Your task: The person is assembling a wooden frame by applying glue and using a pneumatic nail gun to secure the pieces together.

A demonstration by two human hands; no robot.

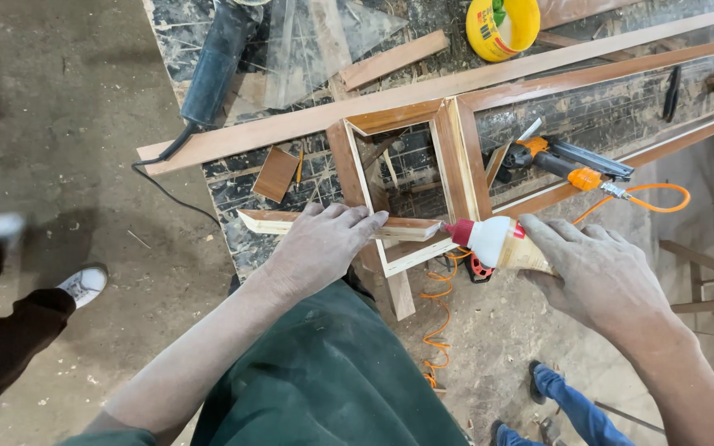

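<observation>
My left hand grips a short mitred wooden strip and holds it level over the near edge of a small wooden frame. My right hand holds a white glue bottle with a red nozzle, tipped sideways. The nozzle touches the right end of the strip. The small frame is joined to a long brown frame lying on the workbench.
An orange and black nail gun with an orange coiled hose lies inside the long frame. A blue power tool, a yellow tape roll and wood offcuts sit on the bench. Another person's leg and white shoe are at left.
</observation>
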